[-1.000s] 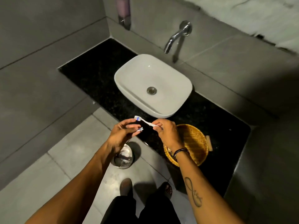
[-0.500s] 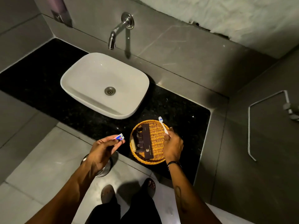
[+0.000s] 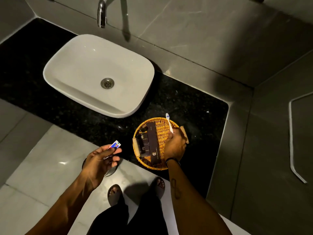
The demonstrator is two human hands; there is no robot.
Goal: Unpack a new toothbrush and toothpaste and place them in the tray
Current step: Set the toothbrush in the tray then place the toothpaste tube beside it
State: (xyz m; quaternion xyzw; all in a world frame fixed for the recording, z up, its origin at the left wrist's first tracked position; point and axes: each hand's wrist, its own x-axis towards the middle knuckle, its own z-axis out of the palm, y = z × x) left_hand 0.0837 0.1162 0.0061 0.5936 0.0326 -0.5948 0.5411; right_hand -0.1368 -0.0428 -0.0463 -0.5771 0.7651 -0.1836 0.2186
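Lettering on the dark boxes in the wicker tray is gold, a small hexagon logo with a line of text under it, but I cannot read the words from this view. I count one long box and two shorter ones lying side by side inside the tray, which sits on the black counter at centre right of the frame, near the white basin. My right hand hangs over the tray's right half, fingers closed around the handle of the white toothbrush, whose bristled head points toward the upper part of the frame past the tray's far rim. My left hand, well apart from the right and lower left of the tray, pinches a small toothpaste tube between thumb and fingertips; its print is red, blue and white, the wording too small to make out. Under that hand a round metal bin stands on the floor.
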